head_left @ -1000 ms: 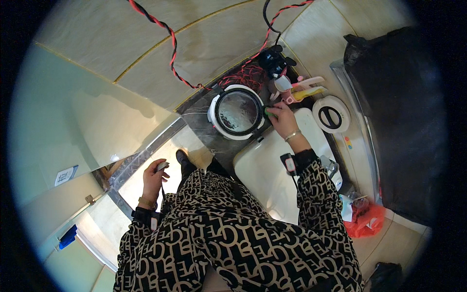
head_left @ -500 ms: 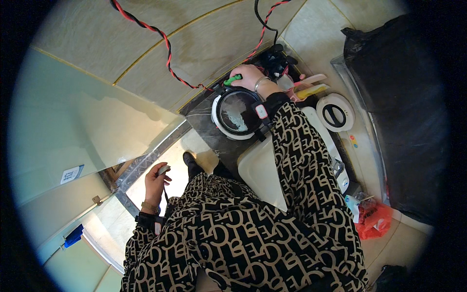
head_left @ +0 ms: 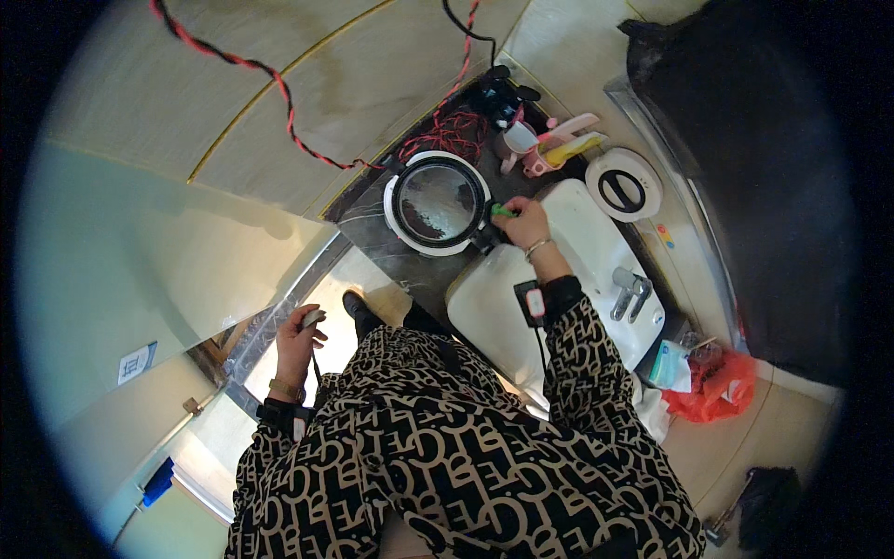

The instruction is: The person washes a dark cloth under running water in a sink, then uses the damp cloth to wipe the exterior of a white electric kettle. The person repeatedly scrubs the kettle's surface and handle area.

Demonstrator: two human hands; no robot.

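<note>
A round white appliance (head_left: 391, 226) with a black-rimmed see-through lid (head_left: 436, 200) stands on the dark counter. Beside its right edge is my right hand (head_left: 526, 224), fingers closed on a small bright green piece, too small to tell its kind. The green piece (head_left: 504, 211) is close to the black latch or hinge (head_left: 486, 237) on the rim; I cannot tell whether they touch. Lower left, away from the counter, my left hand (head_left: 296, 343) pinches a small greyish rounded object (head_left: 314, 318), its kind unclear.
A white sink (head_left: 507, 293) with a metal tap (head_left: 631, 291) adjoins the appliance. Twisted red-black wires (head_left: 447, 138) lie behind it. Pink cups (head_left: 535, 160), a round white device (head_left: 625, 184) and a red plastic bag (head_left: 715, 388) sit along the right side. A glass panel (head_left: 158, 242) stands left.
My right hand has come from behind the appliance to its right side, still with the green piece. The lid and tap show more fully. My left hand stays nearly in place.
</note>
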